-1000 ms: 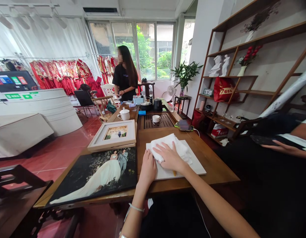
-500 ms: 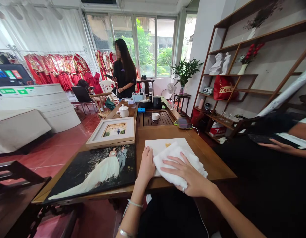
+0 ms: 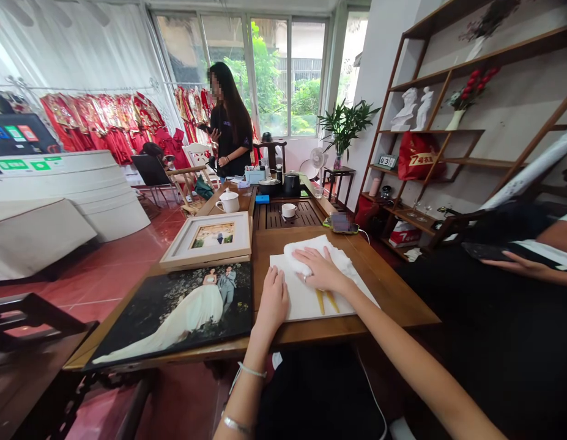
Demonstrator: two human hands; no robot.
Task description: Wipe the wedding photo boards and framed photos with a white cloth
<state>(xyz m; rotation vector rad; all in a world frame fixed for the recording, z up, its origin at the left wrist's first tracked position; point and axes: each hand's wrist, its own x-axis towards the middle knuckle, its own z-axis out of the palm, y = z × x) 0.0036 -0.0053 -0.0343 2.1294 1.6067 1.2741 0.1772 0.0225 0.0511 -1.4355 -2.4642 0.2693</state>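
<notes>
A flat white board [image 3: 306, 310] with yellow marks on its surface lies at the table's near edge. My left hand [image 3: 274, 294] rests on its left edge, fingers close together and bent over it. On the board's upper part lies a folded white towel [image 3: 336, 253]. My right hand [image 3: 317, 269] presses on the towel from above, its fingers partly apart and curved into the cloth. Two yellow strips [image 3: 326, 301] show on the board below my right hand; the rest of the marking is hidden under the towel and hand.
Left of the board lie a dark wedding photo print [image 3: 182, 311] and a pale framed picture [image 3: 210, 238]. Farther back are a lidded white cup [image 3: 228, 201], a small white cup [image 3: 289, 211] and a phone [image 3: 342, 223]. One person [image 3: 230, 122] stands behind the table; another sits at right.
My right hand and the towel have moved up and left over the board, uncovering its lower right part and the yellow strips. My left hand stays at the left edge.
</notes>
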